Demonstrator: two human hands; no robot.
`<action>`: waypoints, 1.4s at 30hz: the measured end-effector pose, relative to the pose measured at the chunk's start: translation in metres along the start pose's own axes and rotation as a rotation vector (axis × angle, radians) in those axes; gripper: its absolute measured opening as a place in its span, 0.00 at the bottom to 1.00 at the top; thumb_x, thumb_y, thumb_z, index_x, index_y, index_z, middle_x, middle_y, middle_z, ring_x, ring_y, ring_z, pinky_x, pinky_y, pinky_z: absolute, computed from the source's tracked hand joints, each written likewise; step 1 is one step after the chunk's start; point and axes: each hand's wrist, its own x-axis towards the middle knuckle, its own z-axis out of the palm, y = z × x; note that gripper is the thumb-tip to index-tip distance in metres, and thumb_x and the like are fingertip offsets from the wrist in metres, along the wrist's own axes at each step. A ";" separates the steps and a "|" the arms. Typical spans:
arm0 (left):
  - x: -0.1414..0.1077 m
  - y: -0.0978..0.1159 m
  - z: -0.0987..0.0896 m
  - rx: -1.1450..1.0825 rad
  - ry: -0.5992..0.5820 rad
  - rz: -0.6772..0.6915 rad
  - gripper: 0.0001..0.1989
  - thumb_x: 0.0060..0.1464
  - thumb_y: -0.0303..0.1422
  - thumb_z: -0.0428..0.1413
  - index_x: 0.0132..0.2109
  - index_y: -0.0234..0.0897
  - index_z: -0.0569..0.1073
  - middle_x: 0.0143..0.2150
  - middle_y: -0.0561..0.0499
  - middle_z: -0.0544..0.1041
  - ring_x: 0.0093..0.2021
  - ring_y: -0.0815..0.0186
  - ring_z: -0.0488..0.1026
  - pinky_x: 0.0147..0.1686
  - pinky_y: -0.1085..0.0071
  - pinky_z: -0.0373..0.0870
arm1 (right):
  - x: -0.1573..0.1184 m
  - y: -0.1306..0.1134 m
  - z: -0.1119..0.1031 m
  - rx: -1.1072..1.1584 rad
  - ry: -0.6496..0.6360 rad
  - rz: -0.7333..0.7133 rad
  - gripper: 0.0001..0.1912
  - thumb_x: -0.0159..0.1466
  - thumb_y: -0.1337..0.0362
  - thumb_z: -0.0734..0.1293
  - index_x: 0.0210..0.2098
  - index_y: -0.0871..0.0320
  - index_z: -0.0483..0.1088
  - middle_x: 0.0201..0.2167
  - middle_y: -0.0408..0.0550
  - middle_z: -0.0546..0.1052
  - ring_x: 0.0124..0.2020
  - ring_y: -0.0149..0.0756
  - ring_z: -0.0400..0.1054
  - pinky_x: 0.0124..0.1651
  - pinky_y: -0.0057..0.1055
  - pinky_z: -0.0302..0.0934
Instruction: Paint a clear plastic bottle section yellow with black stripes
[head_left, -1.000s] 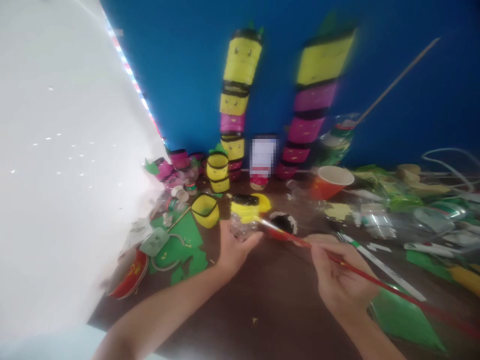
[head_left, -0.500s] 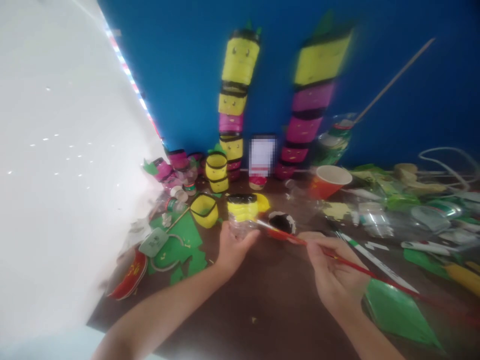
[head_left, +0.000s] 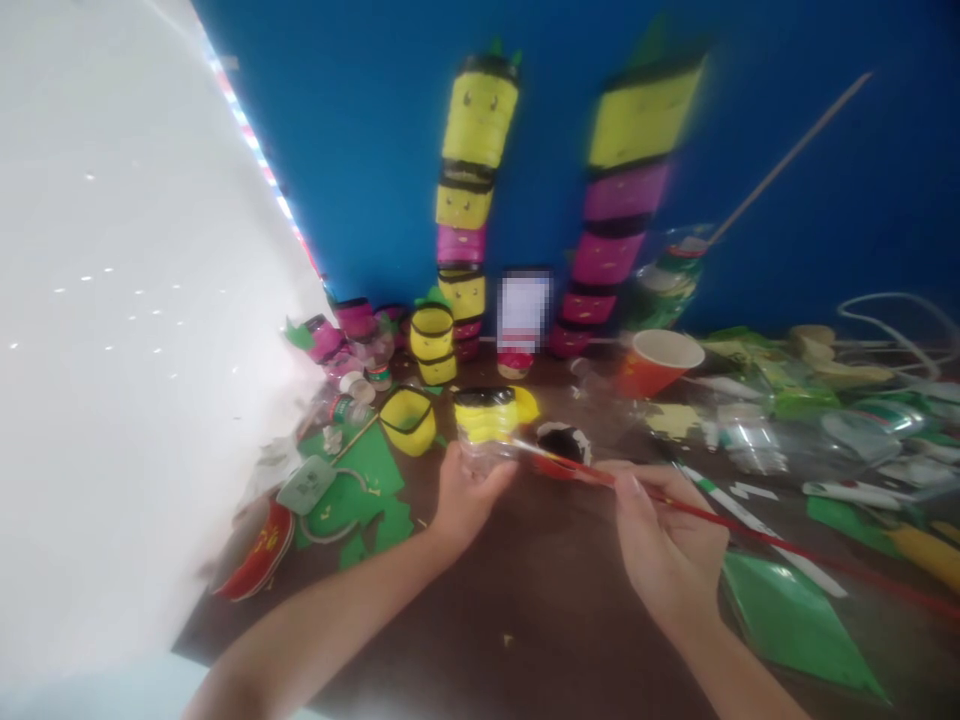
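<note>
My left hand point(head_left: 469, 500) is closed around the clear lower part of a plastic cup point(head_left: 486, 425), whose upper part is yellow with a black rim. My right hand point(head_left: 671, 530) pinches a long red paintbrush point(head_left: 600, 475). The brush's pale tip touches or nearly touches the cup's side, where yellow meets clear plastic. Just right of the cup sits a small container of black paint point(head_left: 564, 447). Something round and yellow point(head_left: 526, 404) shows behind the cup. To its left stands an open yellow cup point(head_left: 408, 420) with a black rim.
Tall stacks of yellow and pink cups point(head_left: 466, 205) rise along the blue wall. An orange paper cup point(head_left: 658, 362) stands at the back right. Green sheets point(head_left: 795, 620), plastic bottles point(head_left: 752, 438) and a white pen lie right. Green scraps and a red bowl point(head_left: 259, 550) lie left.
My right hand has shifted very slightly left with the brush, whose handle has swung up a little. The left hand and the cup have hardly moved.
</note>
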 end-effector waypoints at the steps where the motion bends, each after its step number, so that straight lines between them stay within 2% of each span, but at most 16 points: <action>1: 0.000 0.001 0.000 -0.002 0.001 -0.001 0.16 0.38 0.28 0.66 0.36 0.35 0.70 0.32 0.51 0.79 0.34 0.64 0.76 0.39 0.67 0.70 | 0.000 0.000 0.000 -0.004 -0.001 0.001 0.07 0.61 0.59 0.69 0.33 0.56 0.74 0.29 0.47 0.79 0.30 0.36 0.75 0.36 0.33 0.72; 6: -0.001 0.006 0.002 -0.011 0.017 -0.016 0.16 0.37 0.28 0.66 0.35 0.35 0.71 0.32 0.51 0.79 0.34 0.62 0.76 0.40 0.66 0.70 | 0.004 0.000 0.001 -0.065 0.031 -0.026 0.08 0.61 0.57 0.69 0.30 0.55 0.75 0.26 0.46 0.78 0.28 0.37 0.75 0.33 0.33 0.72; 11: -0.001 0.007 0.003 0.001 0.022 -0.019 0.16 0.37 0.28 0.66 0.35 0.35 0.71 0.32 0.50 0.79 0.35 0.62 0.76 0.40 0.65 0.70 | 0.004 0.003 0.000 -0.008 0.022 -0.015 0.07 0.61 0.59 0.69 0.31 0.56 0.75 0.29 0.47 0.79 0.30 0.37 0.76 0.35 0.33 0.71; 17: 0.001 0.002 0.001 0.034 0.016 -0.017 0.13 0.40 0.29 0.65 0.35 0.35 0.71 0.29 0.52 0.77 0.32 0.65 0.75 0.37 0.68 0.69 | 0.003 0.001 0.001 -0.090 0.052 -0.043 0.07 0.61 0.58 0.69 0.30 0.54 0.74 0.27 0.45 0.79 0.28 0.37 0.75 0.32 0.32 0.70; 22: 0.001 0.002 0.000 0.017 0.001 -0.011 0.13 0.39 0.29 0.65 0.35 0.34 0.72 0.30 0.51 0.78 0.32 0.64 0.75 0.39 0.67 0.69 | 0.004 0.005 -0.001 -0.046 0.019 -0.045 0.06 0.62 0.60 0.68 0.32 0.56 0.74 0.30 0.47 0.79 0.31 0.36 0.75 0.36 0.33 0.71; 27: 0.001 0.002 0.000 0.057 0.007 -0.006 0.10 0.41 0.30 0.64 0.33 0.34 0.72 0.29 0.51 0.77 0.32 0.65 0.74 0.39 0.67 0.68 | 0.005 0.002 0.001 -0.084 0.040 -0.087 0.06 0.61 0.60 0.68 0.31 0.56 0.74 0.27 0.46 0.78 0.29 0.35 0.75 0.35 0.32 0.71; 31: 0.002 0.000 -0.001 0.039 -0.003 0.001 0.10 0.41 0.29 0.64 0.33 0.34 0.72 0.29 0.52 0.77 0.32 0.65 0.74 0.39 0.68 0.68 | 0.006 0.002 0.001 -0.023 0.029 -0.060 0.06 0.62 0.60 0.68 0.32 0.56 0.74 0.31 0.47 0.79 0.33 0.37 0.76 0.37 0.34 0.71; 35: 0.004 -0.005 -0.003 0.034 -0.021 0.006 0.10 0.43 0.31 0.63 0.34 0.34 0.73 0.32 0.50 0.78 0.35 0.64 0.74 0.43 0.66 0.68 | 0.006 0.002 0.001 -0.078 0.019 -0.057 0.08 0.62 0.59 0.68 0.31 0.56 0.74 0.27 0.46 0.78 0.29 0.36 0.75 0.32 0.32 0.70; 38: 0.005 -0.007 -0.004 0.042 -0.031 -0.004 0.11 0.45 0.33 0.62 0.36 0.34 0.73 0.33 0.49 0.78 0.35 0.64 0.74 0.43 0.65 0.69 | 0.006 0.006 -0.001 -0.027 0.052 -0.023 0.08 0.61 0.58 0.69 0.32 0.56 0.74 0.29 0.47 0.79 0.30 0.36 0.75 0.34 0.34 0.71; 42: 0.003 -0.002 -0.003 0.047 -0.061 0.009 0.08 0.45 0.32 0.62 0.32 0.34 0.73 0.32 0.50 0.78 0.35 0.65 0.74 0.43 0.65 0.69 | 0.005 0.005 -0.001 0.010 -0.013 -0.003 0.08 0.62 0.58 0.68 0.32 0.55 0.74 0.30 0.47 0.79 0.31 0.37 0.75 0.36 0.34 0.71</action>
